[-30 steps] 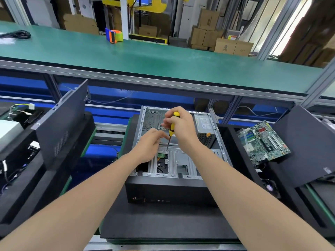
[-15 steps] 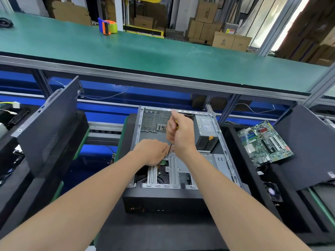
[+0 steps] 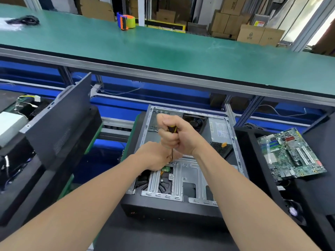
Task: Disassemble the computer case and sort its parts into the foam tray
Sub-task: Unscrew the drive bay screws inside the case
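Head view: right hand still grips screwdriver (left hand, hold unclear).

Green bench is stretching across on aluminium frame; cardboard boxes are sitting behind; daylight is pouring in far right.

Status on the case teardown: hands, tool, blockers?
Right hand grips screwdriver, tip on a screw in the drive bracket. Left hand at the shaft, grip unclear. Computer case open, power supply inside. Nothing blocking.
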The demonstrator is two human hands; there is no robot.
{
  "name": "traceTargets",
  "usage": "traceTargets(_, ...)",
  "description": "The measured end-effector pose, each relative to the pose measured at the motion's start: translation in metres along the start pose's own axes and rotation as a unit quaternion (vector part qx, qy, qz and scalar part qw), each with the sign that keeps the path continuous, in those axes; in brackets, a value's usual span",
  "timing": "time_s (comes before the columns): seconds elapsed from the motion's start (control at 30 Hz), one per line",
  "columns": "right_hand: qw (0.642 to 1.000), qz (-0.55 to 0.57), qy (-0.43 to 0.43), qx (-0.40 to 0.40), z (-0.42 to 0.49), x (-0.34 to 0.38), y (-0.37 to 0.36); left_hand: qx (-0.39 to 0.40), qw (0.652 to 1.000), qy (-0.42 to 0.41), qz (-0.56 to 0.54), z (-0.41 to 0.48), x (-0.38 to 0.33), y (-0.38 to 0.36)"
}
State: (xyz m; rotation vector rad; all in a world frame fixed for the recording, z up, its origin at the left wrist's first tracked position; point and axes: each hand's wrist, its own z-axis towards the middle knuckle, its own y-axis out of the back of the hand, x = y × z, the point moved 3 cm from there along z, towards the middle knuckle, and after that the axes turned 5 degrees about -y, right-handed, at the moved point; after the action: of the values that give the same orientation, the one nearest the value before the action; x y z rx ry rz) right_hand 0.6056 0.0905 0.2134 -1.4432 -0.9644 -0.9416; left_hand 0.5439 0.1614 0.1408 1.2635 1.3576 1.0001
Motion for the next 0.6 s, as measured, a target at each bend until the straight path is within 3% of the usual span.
traceTargets(0.2, 0.978, -0.030, 0.060, -0.197, -0.006, -0.005, 0.006, -0.006, 1.000, 0.015, -0.016, -0.001, -0.001, 0.005)
traceTargets(0.33, 0.896, -0.136, 0.170, -0.386, -0.021, -0.009, -0.011, -0.009, 1.000, 0.019, -0.019, -0.001, -0.002, 0.005)
traceTargets(0.43, 0.829, -0.145, 0.186, -0.507, -0.028, -0.008, -0.023, -0.026, 0.999, 0.005, -0.022, -0.003, -0.003, 0.006)
traceTargets(0.6, 0.790, -0.044, 0.157, -0.590, -0.029, -0.003, -0.031, -0.022, 0.999, 0.007, -0.025, -0.005, -0.005, 0.007)
